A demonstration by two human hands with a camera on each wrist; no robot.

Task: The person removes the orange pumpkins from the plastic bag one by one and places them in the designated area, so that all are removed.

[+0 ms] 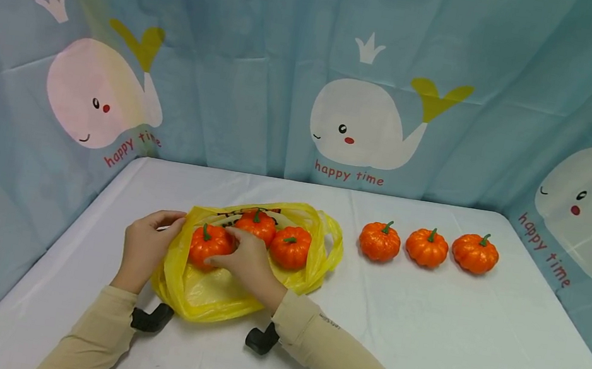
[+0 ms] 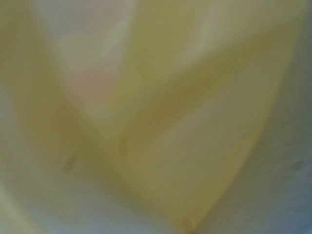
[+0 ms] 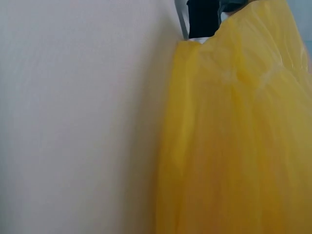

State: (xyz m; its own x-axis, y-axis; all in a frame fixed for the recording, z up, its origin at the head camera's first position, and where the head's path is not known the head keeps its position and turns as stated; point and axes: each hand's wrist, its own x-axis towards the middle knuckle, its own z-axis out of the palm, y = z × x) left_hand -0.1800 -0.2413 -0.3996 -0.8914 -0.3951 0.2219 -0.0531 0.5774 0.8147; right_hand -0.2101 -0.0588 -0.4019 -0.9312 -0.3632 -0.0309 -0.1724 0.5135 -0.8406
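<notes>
A yellow plastic bag (image 1: 217,291) lies with its mouth spread open on the table, three small orange pumpkins inside. My left hand (image 1: 144,245) grips the bag's left rim between thumb and fingers. Reaching over the bag's near side, my right hand (image 1: 250,262) has its thumb and fingers around the right side of the leftmost pumpkin (image 1: 203,246). Behind that hand sit the back pumpkin (image 1: 257,223) and the right pumpkin (image 1: 291,247). Blurred yellow plastic (image 2: 195,126) fills most of the left wrist view. In the right wrist view, the bag's outer side (image 3: 234,146) hides the pumpkins.
Right of the bag, three more orange pumpkins stand in a row: a near one (image 1: 379,241), a middle one (image 1: 427,247) and a far-right one (image 1: 475,253). A white cloth covers the table (image 1: 423,331). A blue curtain (image 1: 261,109) with whale prints hangs behind.
</notes>
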